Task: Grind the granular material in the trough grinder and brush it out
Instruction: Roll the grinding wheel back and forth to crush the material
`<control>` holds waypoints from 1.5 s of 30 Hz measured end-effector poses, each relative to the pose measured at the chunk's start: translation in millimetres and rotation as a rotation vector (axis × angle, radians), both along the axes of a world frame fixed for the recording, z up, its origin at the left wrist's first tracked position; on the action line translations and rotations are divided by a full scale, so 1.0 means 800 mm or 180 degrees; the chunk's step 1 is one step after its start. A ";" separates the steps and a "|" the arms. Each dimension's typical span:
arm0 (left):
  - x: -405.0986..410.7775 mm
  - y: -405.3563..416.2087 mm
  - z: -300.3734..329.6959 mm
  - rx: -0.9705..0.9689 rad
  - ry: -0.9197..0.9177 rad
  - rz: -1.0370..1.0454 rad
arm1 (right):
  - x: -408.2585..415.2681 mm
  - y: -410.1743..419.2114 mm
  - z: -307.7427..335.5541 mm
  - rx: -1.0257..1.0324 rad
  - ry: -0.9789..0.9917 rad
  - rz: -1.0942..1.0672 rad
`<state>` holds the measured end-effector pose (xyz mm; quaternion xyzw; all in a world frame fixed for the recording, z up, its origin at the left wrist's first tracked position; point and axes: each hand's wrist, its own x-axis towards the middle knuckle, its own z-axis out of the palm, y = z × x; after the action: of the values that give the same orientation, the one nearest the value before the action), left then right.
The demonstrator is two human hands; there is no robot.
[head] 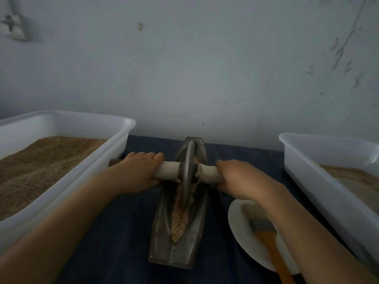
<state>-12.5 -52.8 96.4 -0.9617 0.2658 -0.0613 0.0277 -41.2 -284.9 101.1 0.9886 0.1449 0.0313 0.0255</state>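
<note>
Left hand (137, 168) and right hand (239, 177) clenched around roller handle (167, 171), either side of disc wheel (187, 171) upright in trough grinder (180, 228), granular material (179, 220) beneath.

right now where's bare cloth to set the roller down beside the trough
The widest bare patch of dark cloth lies between the left tub and the trough grinder, under the left forearm. To the right it is crowded: the white plate with the brush fills the gap up to the right tub.
</note>
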 end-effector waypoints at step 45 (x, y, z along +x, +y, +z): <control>-0.016 0.008 0.020 0.0034 0.1151 0.0063 | -0.020 0.007 0.020 -0.0015 0.0550 0.0034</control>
<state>-25.6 -46.8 112.3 -0.9594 0.2573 0.1143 -0.0149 -56.9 -279.2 117.1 0.9868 0.1519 -0.0543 0.0150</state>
